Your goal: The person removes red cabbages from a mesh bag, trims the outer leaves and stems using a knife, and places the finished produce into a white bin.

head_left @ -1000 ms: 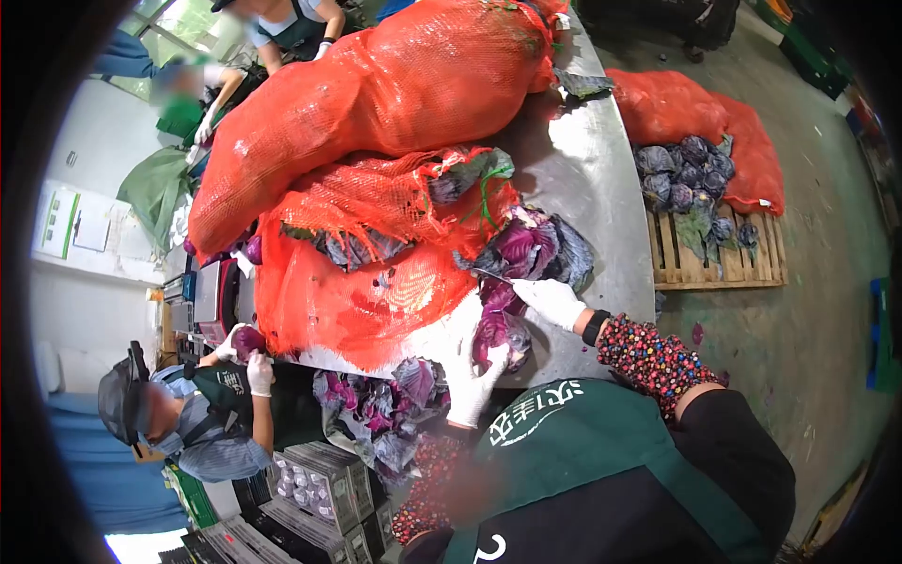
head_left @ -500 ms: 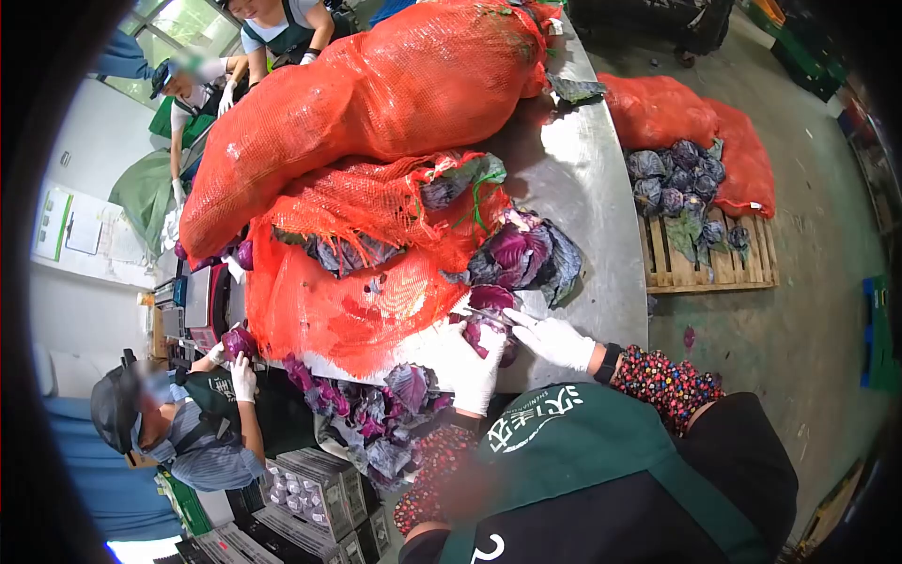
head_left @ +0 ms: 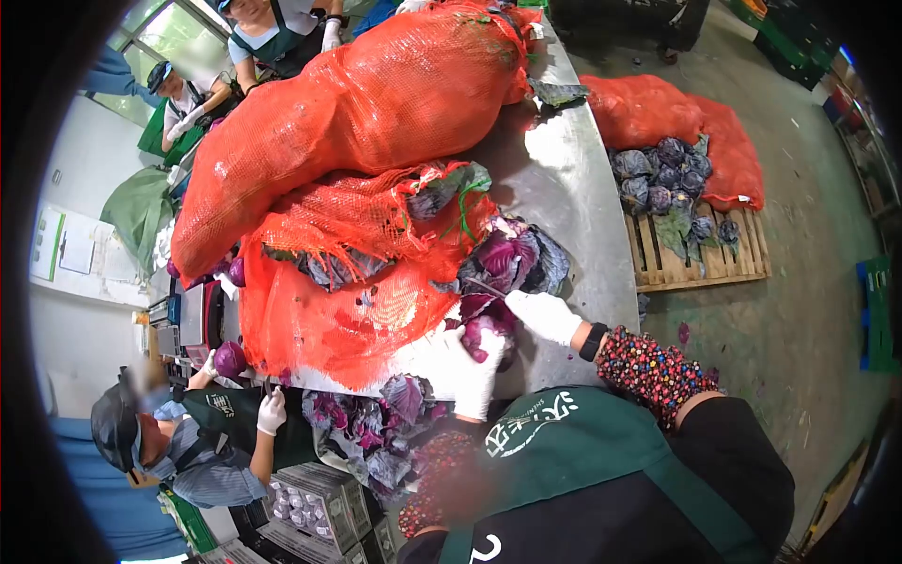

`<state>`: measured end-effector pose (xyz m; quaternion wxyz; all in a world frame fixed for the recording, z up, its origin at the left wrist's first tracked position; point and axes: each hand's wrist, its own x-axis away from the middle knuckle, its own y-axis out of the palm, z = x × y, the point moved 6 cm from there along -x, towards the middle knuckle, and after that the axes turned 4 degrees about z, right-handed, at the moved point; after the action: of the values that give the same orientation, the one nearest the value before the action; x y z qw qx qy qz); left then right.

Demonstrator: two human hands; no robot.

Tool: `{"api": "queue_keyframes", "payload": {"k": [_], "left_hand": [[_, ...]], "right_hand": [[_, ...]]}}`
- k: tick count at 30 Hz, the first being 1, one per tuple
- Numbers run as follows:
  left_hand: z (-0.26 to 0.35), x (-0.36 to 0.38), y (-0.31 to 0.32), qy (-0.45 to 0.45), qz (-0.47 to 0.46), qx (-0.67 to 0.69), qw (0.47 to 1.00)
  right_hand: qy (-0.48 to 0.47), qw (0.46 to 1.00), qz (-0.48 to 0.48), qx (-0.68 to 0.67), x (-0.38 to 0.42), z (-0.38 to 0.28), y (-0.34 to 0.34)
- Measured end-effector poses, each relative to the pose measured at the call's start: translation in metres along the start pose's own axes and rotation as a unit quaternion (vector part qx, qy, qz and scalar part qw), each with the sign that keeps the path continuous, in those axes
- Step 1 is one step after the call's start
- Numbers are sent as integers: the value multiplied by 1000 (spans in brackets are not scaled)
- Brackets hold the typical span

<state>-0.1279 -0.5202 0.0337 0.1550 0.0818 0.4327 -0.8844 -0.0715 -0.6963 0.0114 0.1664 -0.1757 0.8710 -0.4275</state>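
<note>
My gloved left hand (head_left: 473, 372) is closed on a red cabbage (head_left: 489, 331) at the table's near edge. My gloved right hand (head_left: 545, 318) grips a knife (head_left: 484, 287); its thin blade points left above the cabbage, and its handle is hidden in my fist. Just beyond lies another red cabbage (head_left: 507, 258) with loose, dark outer leaves spread around it. An orange-red mesh sack (head_left: 348, 315) lies flattened beside my left hand, with cabbages showing through its torn opening.
A large full mesh sack (head_left: 357, 103) lies across the metal table (head_left: 601, 207). Trimmed leaves (head_left: 385, 423) heap below the near edge. At left a co-worker (head_left: 202, 423) holds a cabbage (head_left: 229, 359); two others stand at the back. Right, a pallet (head_left: 700, 268) bears cabbages and sacks.
The knife has lifted off the cabbage and swung up, with my right hand moving slightly up and left. My left hand still holds the cabbage. The co-worker's hands have moved apart.
</note>
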Motion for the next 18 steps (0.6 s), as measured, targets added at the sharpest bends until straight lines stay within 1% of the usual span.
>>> {"api": "queue_keyframes", "payload": {"k": [1,2,3,4,6,7,8,10,11,12,14,15,16,18], "left_hand": [[4,0,-9,17,-3,20,1000],[7,0,-21,33,-3,37,999],[2,2,-26,95,9,33,995],[-5,8,-26,92,13,26,995],[-17,20,-21,47,-7,57,997],[-21,23,-17,17,-5,84,996],[-23,24,-18,19,-2,81,996],[-17,27,-19,3,-30,42,999],[-1,32,-28,83,-1,5,996],[3,38,-30,83,-17,40,996],[0,51,-34,107,-2,72,992],[2,51,-40,60,-53,78,994],[12,43,-51,60,-52,76,994],[39,24,-54,166,-155,-21,974]], "right_hand": [[102,994,-15,-48,-2,-3,-1],[69,994,53,-69,-3,-15,-8],[67,995,45,-53,-6,-17,-1],[65,996,39,-37,-10,-20,5],[132,991,-15,-31,-22,-13,14],[129,992,-4,-9,-29,-9,19],[129,992,-2,-13,-33,-9,21],[121,992,23,-7,-41,7,36],[130,991,13,-20,-44,21,45],[128,991,19,-18,-46,22,42],[152,988,-18,-18,-46,21,48],[127,992,-1,-25,-45,21,49],[126,992,0,-27,-46,15,42],[117,991,-47,-43,-42,6,34]]}}
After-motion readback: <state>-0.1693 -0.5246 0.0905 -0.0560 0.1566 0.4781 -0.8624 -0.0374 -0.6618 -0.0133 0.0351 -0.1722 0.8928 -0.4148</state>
